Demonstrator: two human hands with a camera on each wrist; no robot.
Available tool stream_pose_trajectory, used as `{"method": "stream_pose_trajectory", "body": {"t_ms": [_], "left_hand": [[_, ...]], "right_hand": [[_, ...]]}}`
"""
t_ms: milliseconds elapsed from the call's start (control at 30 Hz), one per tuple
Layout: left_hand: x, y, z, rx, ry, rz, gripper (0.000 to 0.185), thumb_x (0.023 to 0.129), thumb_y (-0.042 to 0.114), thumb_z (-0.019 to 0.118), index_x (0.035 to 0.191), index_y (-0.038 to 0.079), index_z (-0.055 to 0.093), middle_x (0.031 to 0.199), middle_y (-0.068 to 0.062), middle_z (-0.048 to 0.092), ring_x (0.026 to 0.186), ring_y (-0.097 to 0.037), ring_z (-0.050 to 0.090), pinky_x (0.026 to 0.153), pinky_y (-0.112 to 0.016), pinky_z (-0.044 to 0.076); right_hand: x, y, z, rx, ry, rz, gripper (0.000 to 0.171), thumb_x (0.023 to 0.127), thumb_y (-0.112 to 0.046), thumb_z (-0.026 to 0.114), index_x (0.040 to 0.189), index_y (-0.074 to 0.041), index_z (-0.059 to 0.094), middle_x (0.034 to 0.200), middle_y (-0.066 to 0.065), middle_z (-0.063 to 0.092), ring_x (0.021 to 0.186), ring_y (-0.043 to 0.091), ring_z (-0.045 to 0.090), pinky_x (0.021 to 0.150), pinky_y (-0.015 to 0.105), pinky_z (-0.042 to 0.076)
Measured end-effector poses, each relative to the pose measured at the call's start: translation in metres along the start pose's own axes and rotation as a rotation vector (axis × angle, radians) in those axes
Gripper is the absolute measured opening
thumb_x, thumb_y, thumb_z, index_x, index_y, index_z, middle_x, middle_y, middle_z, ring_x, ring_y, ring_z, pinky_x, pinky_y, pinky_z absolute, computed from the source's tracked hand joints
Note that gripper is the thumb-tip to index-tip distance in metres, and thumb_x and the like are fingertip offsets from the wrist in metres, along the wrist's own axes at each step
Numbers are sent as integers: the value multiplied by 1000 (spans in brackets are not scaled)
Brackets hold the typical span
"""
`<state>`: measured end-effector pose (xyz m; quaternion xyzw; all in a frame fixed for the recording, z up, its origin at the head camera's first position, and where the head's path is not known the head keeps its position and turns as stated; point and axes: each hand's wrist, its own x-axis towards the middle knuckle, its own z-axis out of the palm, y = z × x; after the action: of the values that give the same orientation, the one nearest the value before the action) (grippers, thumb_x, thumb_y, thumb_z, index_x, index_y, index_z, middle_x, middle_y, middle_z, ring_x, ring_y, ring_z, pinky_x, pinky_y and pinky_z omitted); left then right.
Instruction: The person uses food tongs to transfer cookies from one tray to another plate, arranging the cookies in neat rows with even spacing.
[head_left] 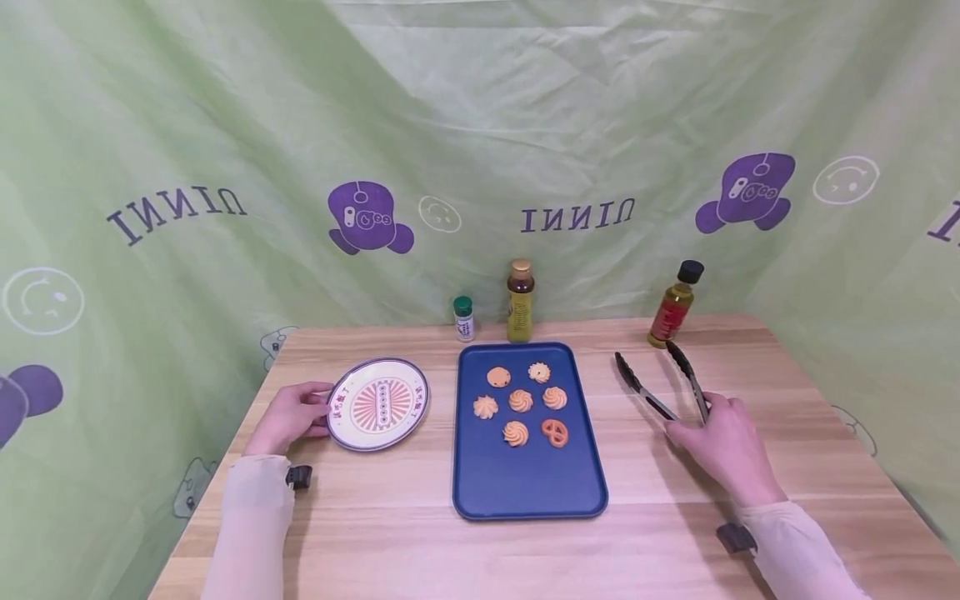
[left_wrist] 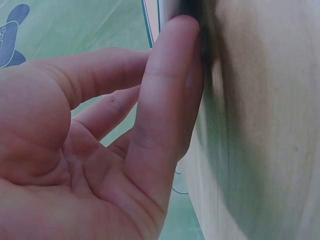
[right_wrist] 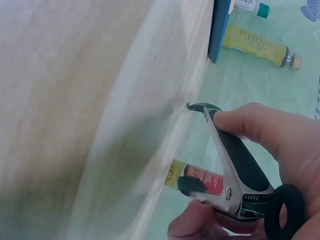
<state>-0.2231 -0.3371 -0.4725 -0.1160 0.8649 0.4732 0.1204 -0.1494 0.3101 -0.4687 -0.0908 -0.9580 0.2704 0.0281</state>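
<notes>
A: Background first. Green cloth backdrop (head_left: 480, 125) with purple logos and mirrored lettering, behind and to both sides. Wooden table (head_left: 390, 533) under both hands.

B: Biggest thing on it?

A: Blue tray (head_left: 529, 483), between the hands, closer to the left one than the right. Seven cookies (head_left: 520, 401) clustered in its far half.

B: Next down?

A: Round patterned plate (head_left: 377, 403), just right of the left hand (head_left: 288, 417). Fingers curl onto its near-left rim, thumb on top edge. In the left wrist view a fingertip (left_wrist: 175, 60) presses against the dark rim, so it grips the plate, which sits flat on the table.

B: Right side?

A: Black-tipped tongs (head_left: 660, 387) in the right hand (head_left: 723, 442). The hand grips them at the hinge end, arms spread apart and pointing away from the person. Tips appear to rest on the table. The right wrist view shows fingers wrapped round the metal handle with the hanging ring near the palm.

B: Small stuff?

A: Three bottles at the far edge. Red-label oil bottle (head_left: 675, 307) just beyond the tong tips. Yellow-label bottle (head_left: 520, 302) and small green-cap jar (head_left: 464, 319) beyond the tray, between both hands.
</notes>
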Motion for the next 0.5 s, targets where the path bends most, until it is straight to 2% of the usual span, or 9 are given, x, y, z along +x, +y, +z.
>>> {"method": "stream_pose_trajectory", "body": {"t_ms": [300,500], "left_hand": [[-2,1,0,-7,0,10,58,109,-3,61,165,-8,45,134,-31,62,94,-21,74,80,-32,75],[-4,2,1,-16,-7,12,57,110,-2,61,165,-7,46,133,-30,62,91,-20,74,79,-31,74]], "right_hand": [[-5,-11,2,16,59,-58,97,96,-47,87,153,21,49,137,48,60,124,63,59,105,80,55],[-6,-25,4,38,125,-103,91,94,-51,88,147,17,59,129,42,67,115,58,66,95,73,59]]}}
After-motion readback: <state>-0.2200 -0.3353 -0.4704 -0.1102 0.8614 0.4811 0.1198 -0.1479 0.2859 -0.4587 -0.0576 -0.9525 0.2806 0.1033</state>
